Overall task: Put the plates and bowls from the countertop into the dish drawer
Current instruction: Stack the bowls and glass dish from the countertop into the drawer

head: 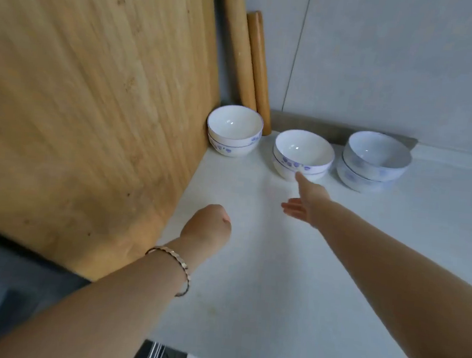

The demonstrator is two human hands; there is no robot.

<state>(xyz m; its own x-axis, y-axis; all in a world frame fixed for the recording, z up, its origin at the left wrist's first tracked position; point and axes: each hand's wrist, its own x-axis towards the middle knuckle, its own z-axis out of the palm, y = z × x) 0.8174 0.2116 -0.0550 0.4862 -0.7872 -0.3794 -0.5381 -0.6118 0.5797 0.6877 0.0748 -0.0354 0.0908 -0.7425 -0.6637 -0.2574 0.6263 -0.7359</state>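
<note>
Fingers at middle bowls, rims upward

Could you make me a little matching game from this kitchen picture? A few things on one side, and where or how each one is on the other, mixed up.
Things:
1. left hand
2. right hand
3. rolling pins
4. left bowls

States:
a. lean on the wall
b. stand stacked beside the board
c. fingers curled, holding nothing
d. fingertip at the middle bowls

Pairs: 1-c, 2-d, 3-a, 4-b

Nested upright on countertop: left bowl pair, middle pair, right pair.
</note>
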